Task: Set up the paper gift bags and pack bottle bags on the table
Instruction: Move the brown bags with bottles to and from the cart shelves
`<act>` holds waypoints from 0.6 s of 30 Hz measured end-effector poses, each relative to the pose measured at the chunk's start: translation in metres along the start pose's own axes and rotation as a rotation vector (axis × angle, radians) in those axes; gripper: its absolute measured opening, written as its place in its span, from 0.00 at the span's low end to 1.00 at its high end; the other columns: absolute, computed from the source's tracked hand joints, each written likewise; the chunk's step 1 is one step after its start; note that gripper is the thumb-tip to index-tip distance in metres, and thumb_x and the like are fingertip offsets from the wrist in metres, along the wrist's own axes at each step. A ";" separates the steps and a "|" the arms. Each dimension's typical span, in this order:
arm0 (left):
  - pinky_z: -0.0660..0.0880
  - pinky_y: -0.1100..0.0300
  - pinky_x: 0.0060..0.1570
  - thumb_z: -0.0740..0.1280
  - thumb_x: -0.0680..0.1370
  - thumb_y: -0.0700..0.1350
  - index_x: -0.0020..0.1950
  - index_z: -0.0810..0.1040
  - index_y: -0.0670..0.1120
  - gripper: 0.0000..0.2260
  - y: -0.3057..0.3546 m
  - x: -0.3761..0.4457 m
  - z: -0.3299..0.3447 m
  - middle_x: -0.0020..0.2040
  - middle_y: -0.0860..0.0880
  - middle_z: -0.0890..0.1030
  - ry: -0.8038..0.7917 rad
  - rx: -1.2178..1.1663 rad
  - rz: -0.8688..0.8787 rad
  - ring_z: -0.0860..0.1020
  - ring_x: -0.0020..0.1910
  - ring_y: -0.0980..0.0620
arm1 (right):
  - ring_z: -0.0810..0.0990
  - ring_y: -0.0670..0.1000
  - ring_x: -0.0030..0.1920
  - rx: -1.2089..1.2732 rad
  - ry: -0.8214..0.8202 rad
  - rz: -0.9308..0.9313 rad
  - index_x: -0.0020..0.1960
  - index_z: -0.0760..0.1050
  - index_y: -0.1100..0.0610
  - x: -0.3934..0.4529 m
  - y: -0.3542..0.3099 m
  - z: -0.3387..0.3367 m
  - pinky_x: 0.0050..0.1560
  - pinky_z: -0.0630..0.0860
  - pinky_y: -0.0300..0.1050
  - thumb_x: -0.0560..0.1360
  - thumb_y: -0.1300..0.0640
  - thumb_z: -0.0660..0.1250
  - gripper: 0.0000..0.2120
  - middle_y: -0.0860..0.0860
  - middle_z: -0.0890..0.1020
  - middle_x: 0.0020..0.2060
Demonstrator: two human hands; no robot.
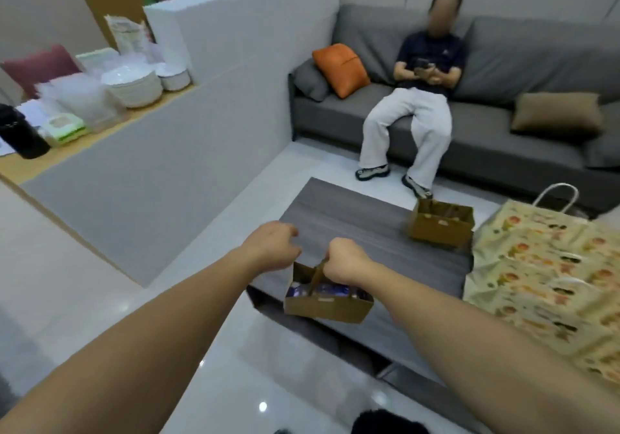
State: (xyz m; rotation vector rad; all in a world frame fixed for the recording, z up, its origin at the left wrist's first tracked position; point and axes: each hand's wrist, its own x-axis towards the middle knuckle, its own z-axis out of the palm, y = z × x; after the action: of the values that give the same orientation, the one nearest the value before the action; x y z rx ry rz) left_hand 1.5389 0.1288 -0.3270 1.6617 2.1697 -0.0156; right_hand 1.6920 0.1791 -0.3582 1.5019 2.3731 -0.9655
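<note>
The right hand [345, 259] grasps the handle of a brown bottle bag [327, 296] with clenched fingers, at the near corner of the grey bench [369, 232]. The left hand [271, 244] is curled beside it; whether it holds anything, I cannot tell. A second brown bag [441, 227] stands farther away, near the printed gift bags [543, 276].

Brown bottle bag [327, 304] on grey wood-grain table [369, 232]; cream fruit-patterned gift bags [543, 276]; orange cushion [341, 69].

No text can be read; the printed paper bags [536, 266] show only blurred pictures.
</note>
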 end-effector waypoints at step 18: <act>0.70 0.51 0.68 0.64 0.82 0.53 0.75 0.70 0.47 0.22 0.136 0.149 0.046 0.72 0.45 0.73 -0.215 0.078 0.434 0.71 0.70 0.46 | 0.80 0.54 0.43 0.151 0.286 0.391 0.44 0.80 0.56 0.032 0.170 -0.049 0.45 0.82 0.52 0.74 0.62 0.68 0.03 0.53 0.81 0.41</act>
State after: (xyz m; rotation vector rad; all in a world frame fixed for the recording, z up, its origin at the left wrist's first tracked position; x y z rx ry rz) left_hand 1.6484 0.2945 -0.3854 2.0390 1.6395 -0.1500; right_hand 1.8316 0.2804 -0.4083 2.1872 2.0829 -0.8981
